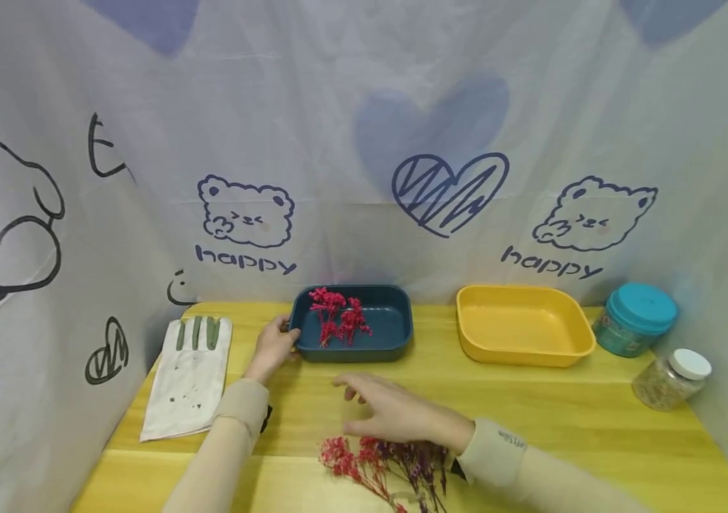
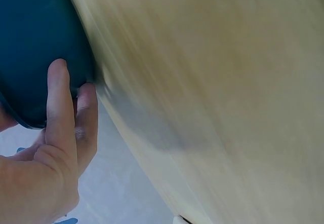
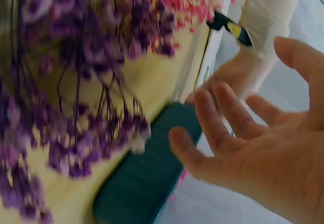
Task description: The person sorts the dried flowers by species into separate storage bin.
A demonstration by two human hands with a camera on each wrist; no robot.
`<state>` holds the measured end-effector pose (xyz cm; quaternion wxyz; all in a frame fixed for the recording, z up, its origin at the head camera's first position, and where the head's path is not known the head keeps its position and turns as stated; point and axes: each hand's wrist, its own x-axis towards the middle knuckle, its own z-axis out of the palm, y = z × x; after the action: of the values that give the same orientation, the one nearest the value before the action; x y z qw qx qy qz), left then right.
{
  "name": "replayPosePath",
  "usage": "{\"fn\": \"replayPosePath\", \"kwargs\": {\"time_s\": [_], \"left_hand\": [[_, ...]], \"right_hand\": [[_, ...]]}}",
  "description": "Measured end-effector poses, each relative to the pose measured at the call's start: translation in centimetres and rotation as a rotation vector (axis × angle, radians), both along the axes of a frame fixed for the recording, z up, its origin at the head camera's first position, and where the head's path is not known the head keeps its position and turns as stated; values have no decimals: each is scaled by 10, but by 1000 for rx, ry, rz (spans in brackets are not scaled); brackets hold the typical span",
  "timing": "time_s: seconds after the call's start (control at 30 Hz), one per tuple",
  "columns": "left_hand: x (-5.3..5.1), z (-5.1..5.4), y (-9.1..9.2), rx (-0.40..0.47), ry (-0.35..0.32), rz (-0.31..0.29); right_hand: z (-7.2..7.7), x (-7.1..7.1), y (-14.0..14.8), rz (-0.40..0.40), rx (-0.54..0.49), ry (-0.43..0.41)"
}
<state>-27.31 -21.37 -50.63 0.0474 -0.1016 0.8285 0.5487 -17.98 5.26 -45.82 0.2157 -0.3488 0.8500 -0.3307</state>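
My left hand (image 1: 275, 345) holds the left end of a dark blue rectangular dish (image 1: 392, 324). In the left wrist view, the fingers (image 2: 59, 97) lie along the dish's outer wall, and the thumb is mostly hidden behind the rim. Two sprigs of red dried flowers (image 1: 352, 319) lie inside the dish. My right hand (image 1: 396, 412) hovers in front of it with loosely bent fingers and holds nothing. Close below that hand are pink dried flowers (image 1: 340, 457) and purple dried flowers (image 3: 81, 41), their stems partly cut off by the head view's bottom edge.
A yellow dish (image 1: 524, 328) stands to the right on the wooden table (image 1: 531, 406). Beyond it are a turquoise-lidded jar (image 1: 636, 320) and a white-capped clear jar (image 1: 670, 380). White gloves (image 1: 187, 385) lie at the left. A printed cloth (image 1: 338, 142) hangs behind.
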Motion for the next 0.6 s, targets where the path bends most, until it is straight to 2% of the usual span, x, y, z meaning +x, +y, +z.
{"fn": "replayPosePath", "kwargs": {"time_s": [0.2,0.4,0.6], "left_hand": [[5,-4,-2,-4,-10,3],[2,0,0,-1,1,0],[-2,1,1,-2,-5,11]], "right_hand": [[-8,19,-15,110,165,63],[-9,22,-22,162,256,94],[-15,27,-25,192,303,99]]}}
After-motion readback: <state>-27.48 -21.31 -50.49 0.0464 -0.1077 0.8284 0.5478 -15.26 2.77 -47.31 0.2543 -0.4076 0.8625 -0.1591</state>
